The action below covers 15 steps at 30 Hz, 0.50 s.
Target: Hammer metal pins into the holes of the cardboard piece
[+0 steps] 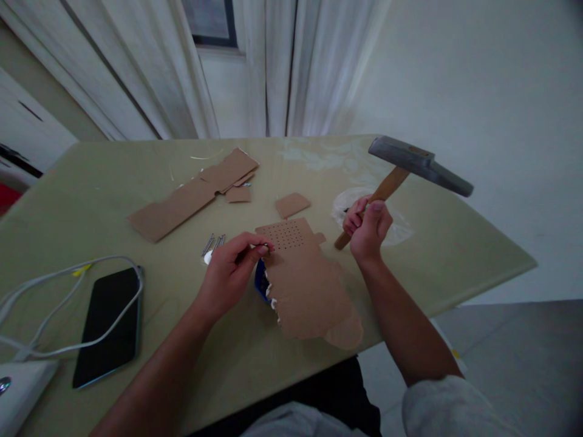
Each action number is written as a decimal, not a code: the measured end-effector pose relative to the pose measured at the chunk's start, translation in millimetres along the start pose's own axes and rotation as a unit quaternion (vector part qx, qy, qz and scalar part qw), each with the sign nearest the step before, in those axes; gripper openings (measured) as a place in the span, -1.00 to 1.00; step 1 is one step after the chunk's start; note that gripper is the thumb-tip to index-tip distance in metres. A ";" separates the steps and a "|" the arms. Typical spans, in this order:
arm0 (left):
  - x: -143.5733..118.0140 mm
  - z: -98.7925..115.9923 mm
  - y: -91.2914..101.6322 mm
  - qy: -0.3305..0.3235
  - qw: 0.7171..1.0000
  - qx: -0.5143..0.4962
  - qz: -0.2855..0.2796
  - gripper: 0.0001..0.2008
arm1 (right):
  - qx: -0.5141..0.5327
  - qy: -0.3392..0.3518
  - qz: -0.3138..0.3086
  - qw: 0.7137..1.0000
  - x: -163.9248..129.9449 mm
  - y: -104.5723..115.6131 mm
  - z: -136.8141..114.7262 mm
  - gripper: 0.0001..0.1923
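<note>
Nearest you, a dark phone [108,325] lies at the table's [455,255] left edge, a white cable [59,282] looped over it. Your left hand [230,273] pinches something small, too small to identify, at the near edge of the perforated cardboard piece [307,285]. Loose nails [213,244] lie just beside that hand. Your right hand [368,226] is closed around the wooden handle of the hammer [410,167], head raised above the table. Farther back lie cardboard scraps [195,191].
</note>
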<state>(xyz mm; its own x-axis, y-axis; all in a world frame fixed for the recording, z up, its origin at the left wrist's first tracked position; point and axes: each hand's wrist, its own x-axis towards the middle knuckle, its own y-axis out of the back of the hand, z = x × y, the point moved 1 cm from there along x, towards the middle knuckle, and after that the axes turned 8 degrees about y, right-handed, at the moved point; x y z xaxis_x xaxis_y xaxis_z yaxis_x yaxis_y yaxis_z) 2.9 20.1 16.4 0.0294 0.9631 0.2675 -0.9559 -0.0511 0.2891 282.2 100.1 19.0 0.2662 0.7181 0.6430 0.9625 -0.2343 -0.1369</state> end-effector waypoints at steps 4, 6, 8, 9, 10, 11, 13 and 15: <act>0.2 0.0 0.0 0.002 1.000 0.001 -0.003 -0.85 | 0.011 -0.001 0.009 1.000 0.0 0.1 0.1 -0.37; 0.2 0.5 -0.1 0.003 1.000 0.000 -0.002 -0.85 | 0.007 -0.006 0.011 1.000 -0.1 0.5 1.1 -0.37; 0.2 0.9 -0.4 0.003 1.000 -0.001 0.001 -0.85 | 0.003 -0.011 0.011 1.000 -0.3 0.8 2.0 -0.36; 0.1 1.0 -0.5 0.003 1.000 -0.001 0.002 -0.85 | 0.004 -0.012 0.012 1.000 -0.3 0.9 2.2 -0.36; -0.1 1.0 -0.7 0.002 1.000 -0.001 0.001 -0.85 | 0.006 -0.013 0.012 1.000 -0.3 0.8 2.3 -0.36; -0.2 0.8 -0.8 0.003 1.000 0.000 0.000 -0.84 | 0.008 -0.013 0.012 1.000 -0.3 0.6 2.1 -0.36; -0.4 0.2 -1.0 0.007 1.000 0.001 0.000 -0.84 | 0.009 -0.013 0.013 1.000 -0.1 0.0 1.2 -0.37; -0.6 -0.2 -1.1 0.011 1.000 0.001 0.000 -0.84 | 0.008 -0.012 0.013 1.000 0.2 -0.5 0.1 -0.37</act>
<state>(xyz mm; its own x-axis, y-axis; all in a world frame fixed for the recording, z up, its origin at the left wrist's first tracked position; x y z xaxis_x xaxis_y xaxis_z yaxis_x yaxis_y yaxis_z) 3.8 19.6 15.8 0.0234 0.9685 0.2481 -0.9552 -0.0515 0.2914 281.7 100.5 19.1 0.2922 0.7269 0.6215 0.9559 -0.2427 -0.1655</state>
